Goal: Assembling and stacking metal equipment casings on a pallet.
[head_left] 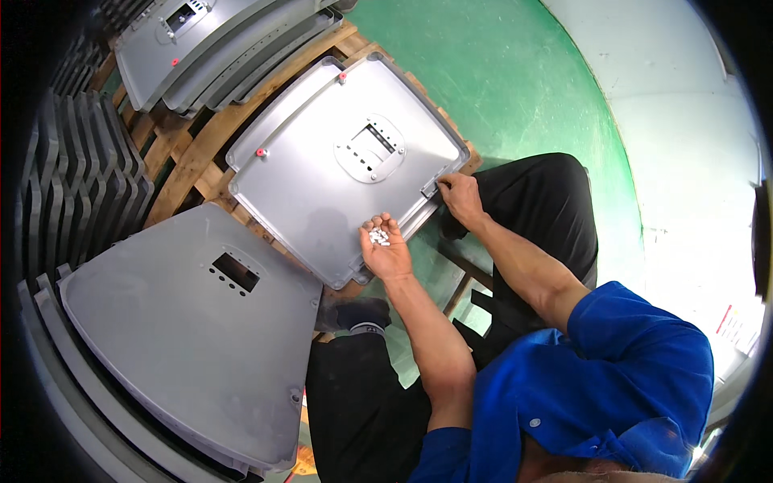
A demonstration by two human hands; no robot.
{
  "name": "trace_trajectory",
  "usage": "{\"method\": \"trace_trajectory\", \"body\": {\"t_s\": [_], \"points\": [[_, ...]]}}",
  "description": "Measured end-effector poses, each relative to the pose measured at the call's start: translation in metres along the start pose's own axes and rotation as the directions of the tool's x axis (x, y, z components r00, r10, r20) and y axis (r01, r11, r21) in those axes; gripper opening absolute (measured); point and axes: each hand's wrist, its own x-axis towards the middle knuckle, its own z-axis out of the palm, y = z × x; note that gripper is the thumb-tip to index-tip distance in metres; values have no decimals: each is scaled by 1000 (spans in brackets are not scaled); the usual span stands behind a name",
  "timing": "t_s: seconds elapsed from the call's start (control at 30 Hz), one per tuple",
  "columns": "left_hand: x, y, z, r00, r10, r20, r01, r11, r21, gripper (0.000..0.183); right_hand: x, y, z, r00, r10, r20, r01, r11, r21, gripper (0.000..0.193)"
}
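A square grey plastic panel (322,161) lies flat on a wooden pallet (193,153) in front of me. It has a rectangular cut-out plate in its middle and two small red plugs (261,151) near its left rim. My left hand (388,251) is palm up over the panel's near edge, cupping several small white pieces (378,236). My right hand (460,196) rests at the panel's right edge, fingertips pinched on the rim. Whether a white piece is between those fingers is hidden.
A stack of similar grey panels (185,338) fills the lower left, and another leans at the top left (209,48). More panels stand on edge at the far left (72,193). My knees in black trousers (547,193) are over the green floor (499,72).
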Motion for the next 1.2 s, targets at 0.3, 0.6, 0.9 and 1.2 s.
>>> {"method": "trace_trajectory", "body": {"t_s": [0.3, 0.6, 0.9, 1.2], "points": [[0, 0, 0, 1000, -15, 28, 15, 1000, 11, 24, 3, 3, 9, 993, -116, 32, 121, 970, -211, 13], [5, -2, -9, 982, -59, 180, 63, 998, -15, 28, 6, 2, 17, 995, -94, 34, 100, 954, -281, 14], [-5, 1, 21, 991, -37, 129, 30, 998, 57, 38, -17, -73, -40, 994, -113, -6, 113, 990, 87, 25], [-11, -4, 28, 979, 29, 202, -52, 993, 106, 36, -59, -131, -40, 931, -271, 245, 258, 963, 82, 27]]}}
